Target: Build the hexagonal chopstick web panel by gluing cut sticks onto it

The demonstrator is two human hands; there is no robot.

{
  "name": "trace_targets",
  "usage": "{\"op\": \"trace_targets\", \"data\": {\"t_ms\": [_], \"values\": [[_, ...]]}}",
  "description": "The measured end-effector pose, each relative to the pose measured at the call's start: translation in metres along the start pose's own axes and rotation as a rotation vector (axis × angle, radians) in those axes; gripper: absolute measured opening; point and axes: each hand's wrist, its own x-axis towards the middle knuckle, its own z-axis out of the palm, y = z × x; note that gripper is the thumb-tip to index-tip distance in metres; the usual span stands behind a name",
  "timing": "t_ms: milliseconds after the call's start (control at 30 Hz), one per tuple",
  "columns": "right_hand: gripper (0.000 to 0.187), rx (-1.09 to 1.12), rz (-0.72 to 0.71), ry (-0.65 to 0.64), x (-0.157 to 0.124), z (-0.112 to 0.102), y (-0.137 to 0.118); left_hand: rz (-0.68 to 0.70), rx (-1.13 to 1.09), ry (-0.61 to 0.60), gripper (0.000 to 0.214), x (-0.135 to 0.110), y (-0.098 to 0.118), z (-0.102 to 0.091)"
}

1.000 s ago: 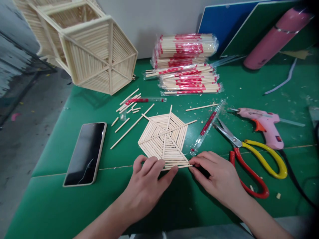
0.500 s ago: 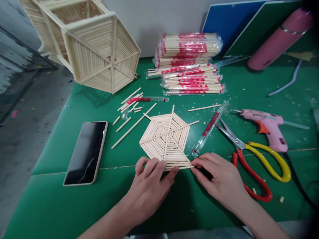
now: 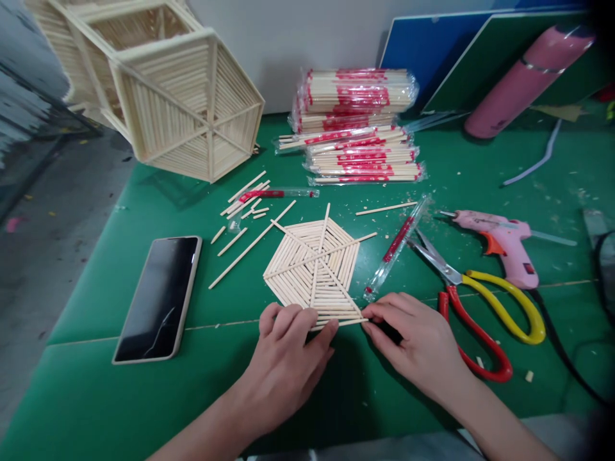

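A hexagonal panel of thin wooden sticks [image 3: 293,259], crossed by three longer sticks, lies flat on the green table. One wooden stick [image 3: 352,323] runs along the panel's near edge. My left hand [image 3: 287,358] has its fingers closed over that edge, with the thumb pressed to the stick from the near side. At the near right corner, my right hand [image 3: 417,339] pinches the stick's right end between thumb and fingertips. The stick's left part is hidden under my left hand.
A black-screened phone [image 3: 156,298] lies left. Right are scissors [image 3: 449,272], a pink glue gun [image 3: 497,234] and a wrapper [image 3: 398,243]. Behind stand wrapped chopsticks [image 3: 358,96], a stick-built structure [image 3: 180,121] and a pink bottle [image 3: 523,89]. Loose sticks [image 3: 252,246] lie beside the panel.
The whole view has shifted slightly, so the things on the table appear a little further left. Both hands keep the same hold at the panel's near edge.
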Motion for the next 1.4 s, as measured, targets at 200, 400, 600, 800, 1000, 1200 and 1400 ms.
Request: {"op": "trace_targets", "data": {"t_ms": [200,400,600,800,1000,1200,1400], "values": [[0.014,0.032,0.0,0.003,0.001,0.001,0.0,-0.075,-0.082,0.115,0.028,-0.007,-0.006,-0.006],[0.013,0.03,0.007,-0.017,0.001,0.001,0.0,-0.131,-0.028,0.186,0.014,-0.006,-0.011,-0.004],[0.015,0.026,0.007,-0.025,0.001,0.0,0.0,-0.066,0.054,0.201,0.012,0.004,-0.008,-0.003],[0.015,0.022,0.0,-0.023,0.002,-0.001,-0.001,-0.025,0.071,0.213,0.018,0.009,-0.008,-0.005],[0.015,0.039,0.011,-0.039,0.002,-0.001,0.0,-0.028,0.085,0.205,0.02,0.009,-0.007,-0.002],[0.015,0.039,0.007,-0.035,0.002,-0.001,-0.002,-0.036,0.073,0.231,0.02,0.008,-0.008,-0.001],[0.015,0.022,0.0,-0.028,0.001,-0.001,-0.002,-0.068,0.113,0.237,0.017,0.008,-0.006,-0.003]]}}
